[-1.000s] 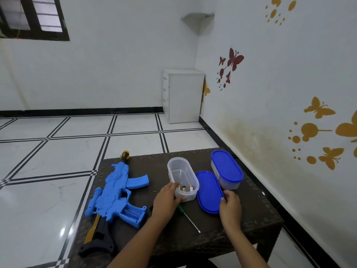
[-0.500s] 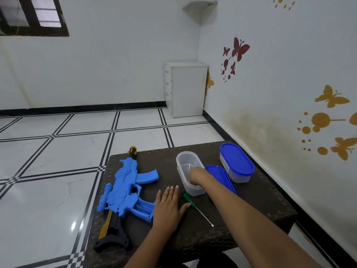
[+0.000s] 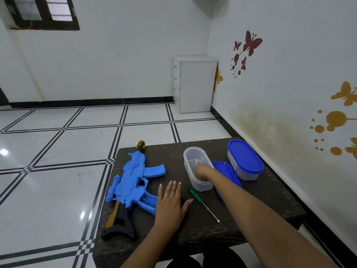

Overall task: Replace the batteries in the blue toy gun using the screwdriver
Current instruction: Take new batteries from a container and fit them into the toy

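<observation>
Blue toy gun (image 3: 133, 182) lies lower centre-left; left hand (image 3: 171, 203) rests flat, fingers spread; right hand (image 3: 201, 172) reaches into clear container (image 3: 197, 168), grip hidden

— What lies on the desk (image 3: 270, 206)?
— A blue toy gun (image 3: 133, 182) along the left edge, muzzle toward the far edge, black stock at the near left corner. A green-handled screwdriver (image 3: 202, 204) lies near the middle, tip toward the near edge.
— And the hands?
— The left hand (image 3: 172, 202) rests flat, fingers spread, between gun and screwdriver. The right hand (image 3: 201, 171) reaches down into an open clear container (image 3: 193, 153); whether it grips anything there I cannot tell.
— Anything else?
— A loose blue lid (image 3: 226, 169) lies just right of that container, partly under the forearm. A second, lidded container (image 3: 245, 161) stands near the far right corner.
</observation>
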`<state>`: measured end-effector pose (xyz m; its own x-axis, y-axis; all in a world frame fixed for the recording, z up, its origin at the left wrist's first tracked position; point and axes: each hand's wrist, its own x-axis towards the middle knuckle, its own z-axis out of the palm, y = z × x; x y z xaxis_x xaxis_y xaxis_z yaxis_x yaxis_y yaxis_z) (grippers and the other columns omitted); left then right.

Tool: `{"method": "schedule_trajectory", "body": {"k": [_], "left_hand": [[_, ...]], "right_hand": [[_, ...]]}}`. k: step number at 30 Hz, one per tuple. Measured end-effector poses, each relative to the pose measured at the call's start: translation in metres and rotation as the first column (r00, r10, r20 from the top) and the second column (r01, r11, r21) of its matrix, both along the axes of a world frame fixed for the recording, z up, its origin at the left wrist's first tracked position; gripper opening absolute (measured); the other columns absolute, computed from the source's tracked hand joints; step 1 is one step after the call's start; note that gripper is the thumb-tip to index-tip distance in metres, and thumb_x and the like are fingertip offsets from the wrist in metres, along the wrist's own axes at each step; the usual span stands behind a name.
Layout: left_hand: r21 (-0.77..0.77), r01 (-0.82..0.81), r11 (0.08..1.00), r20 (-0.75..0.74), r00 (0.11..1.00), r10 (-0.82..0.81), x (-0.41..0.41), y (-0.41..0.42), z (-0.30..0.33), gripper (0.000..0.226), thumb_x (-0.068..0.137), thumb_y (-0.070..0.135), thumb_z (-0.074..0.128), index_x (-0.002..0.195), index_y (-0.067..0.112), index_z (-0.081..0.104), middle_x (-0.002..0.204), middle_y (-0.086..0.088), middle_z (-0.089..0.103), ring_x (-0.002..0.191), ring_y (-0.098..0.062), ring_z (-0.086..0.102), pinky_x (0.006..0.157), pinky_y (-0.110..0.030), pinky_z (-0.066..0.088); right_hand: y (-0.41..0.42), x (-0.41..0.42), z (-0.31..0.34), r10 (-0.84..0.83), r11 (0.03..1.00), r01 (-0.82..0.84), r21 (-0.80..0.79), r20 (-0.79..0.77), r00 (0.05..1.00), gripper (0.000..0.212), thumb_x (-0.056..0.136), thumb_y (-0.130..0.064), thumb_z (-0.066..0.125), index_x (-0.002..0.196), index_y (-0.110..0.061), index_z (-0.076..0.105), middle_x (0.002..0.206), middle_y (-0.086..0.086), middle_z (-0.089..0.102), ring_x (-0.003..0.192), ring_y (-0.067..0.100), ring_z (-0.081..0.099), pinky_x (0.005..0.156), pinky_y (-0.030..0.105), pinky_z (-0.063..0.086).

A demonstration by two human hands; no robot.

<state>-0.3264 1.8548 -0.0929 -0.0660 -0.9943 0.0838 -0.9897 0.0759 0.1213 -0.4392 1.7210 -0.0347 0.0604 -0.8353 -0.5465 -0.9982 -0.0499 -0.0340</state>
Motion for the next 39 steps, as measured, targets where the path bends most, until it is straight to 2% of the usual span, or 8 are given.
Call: {"method": "schedule_trajectory", "body": {"k": [3, 9, 15, 18, 22, 31, 34, 39], "left_hand": [[-0.033, -0.009, 0.999, -0.033, 0.999, 0.008, 0.001, 0.008, 0.006, 0.093, 0.091, 0.063, -0.008, 0.118, 0.014, 0.066, 0.120, -0.003, 0.066, 0.117, -0.015, 0.059, 0.111, -0.038, 0.010], [0.029, -0.088, 0.996, 0.046, 0.995, 0.086, 0.024, 0.019, 0.013, 0.137, 0.039, 0.069, -0.051, 0.151, 0.019, 0.010, 0.159, 0.000, 0.011, 0.147, -0.015, 0.002, 0.115, -0.043, -0.013], [0.148, -0.234, 0.961, 0.042, 0.972, 0.230, 0.045, 0.021, 0.011, 0.093, 0.082, 0.075, 0.002, 0.151, 0.012, 0.002, 0.159, -0.008, -0.004, 0.146, -0.022, -0.007, 0.118, -0.048, -0.003], [0.198, -0.239, 0.951, 0.043, 0.971, 0.235, 0.046, 0.023, 0.010, 0.092, 0.085, 0.073, 0.015, 0.150, 0.010, -0.004, 0.158, -0.010, -0.009, 0.146, -0.024, -0.010, 0.116, -0.051, -0.004], [0.204, -0.234, 0.951, 0.059, 0.972, 0.227, 0.047, 0.019, 0.003, 0.095, 0.085, 0.074, 0.015, 0.150, 0.009, -0.007, 0.158, -0.010, -0.011, 0.146, -0.024, -0.011, 0.115, -0.052, -0.006], [0.173, -0.218, 0.960, 0.037, 0.976, 0.215, 0.048, 0.016, -0.002, 0.099, 0.080, 0.078, 0.003, 0.149, 0.008, -0.008, 0.158, -0.012, -0.011, 0.145, -0.025, -0.013, 0.114, -0.052, -0.009], [0.185, -0.208, 0.960, 0.022, 0.978, 0.208, 0.047, 0.016, -0.001, 0.134, 0.040, 0.079, -0.041, 0.149, 0.008, -0.009, 0.158, -0.012, -0.009, 0.145, -0.025, -0.012, 0.114, -0.053, -0.008], [0.189, -0.211, 0.959, 0.022, 0.977, 0.210, 0.049, 0.013, -0.003, 0.147, 0.025, 0.075, -0.048, 0.150, 0.009, -0.007, 0.158, -0.011, -0.009, 0.145, -0.025, -0.012, 0.113, -0.053, -0.009]], "right_hand": [[0.005, -0.003, 0.008, -0.001, 1.000, 0.001, -0.030, 0.013, 1.000, 0.046, 0.098, -0.020, 0.042, 0.140, -0.001, 0.034, 0.136, 0.014, 0.049, 0.117, 0.025, 0.051, 0.093, 0.031, 0.041], [0.006, -0.010, 0.023, -0.171, 0.961, 0.224, -0.162, 0.286, 0.943, 0.030, 0.098, -0.017, 0.044, 0.120, 0.002, 0.053, 0.076, 0.011, 0.053, 0.056, 0.020, 0.048, 0.045, 0.023, 0.043], [0.017, 0.037, 0.042, 0.118, 0.943, -0.013, -0.332, 0.300, 0.947, 0.035, 0.097, -0.022, 0.045, 0.066, -0.006, 0.044, 0.061, 0.007, 0.044, 0.052, 0.017, 0.043, 0.068, 0.030, 0.042], [0.037, 0.077, 0.021, 0.243, 0.955, -0.195, -0.225, 0.209, 0.947, 0.035, 0.098, -0.024, 0.044, 0.072, -0.002, 0.053, 0.070, 0.014, 0.049, 0.055, 0.018, 0.039, 0.063, 0.029, 0.036], [0.045, 0.094, -0.004, 0.272, 0.956, -0.246, -0.159, 0.163, 0.949, 0.032, 0.098, -0.020, 0.042, 0.119, 0.001, 0.054, 0.120, 0.021, 0.057, 0.103, 0.033, 0.056, 0.084, 0.035, 0.043], [0.031, 0.082, -0.010, 0.314, 0.940, -0.254, -0.229, 0.285, 0.906, 0.032, 0.090, -0.013, 0.057, 0.121, -0.009, 0.059, 0.125, 0.014, 0.057, 0.113, 0.030, 0.055, 0.098, 0.037, 0.046], [0.032, 0.081, -0.017, 0.341, 0.926, -0.262, -0.271, 0.305, 0.889, 0.033, 0.087, -0.014, 0.062, 0.119, -0.009, 0.059, 0.120, 0.014, 0.060, 0.107, 0.029, 0.057, 0.093, 0.039, 0.047], [0.033, 0.075, -0.026, 0.317, 0.926, -0.191, -0.325, 0.399, 0.861, 0.035, 0.084, -0.017, 0.066, 0.118, -0.009, 0.060, 0.119, 0.011, 0.061, 0.107, 0.026, 0.057, 0.091, 0.035, 0.046]]}}
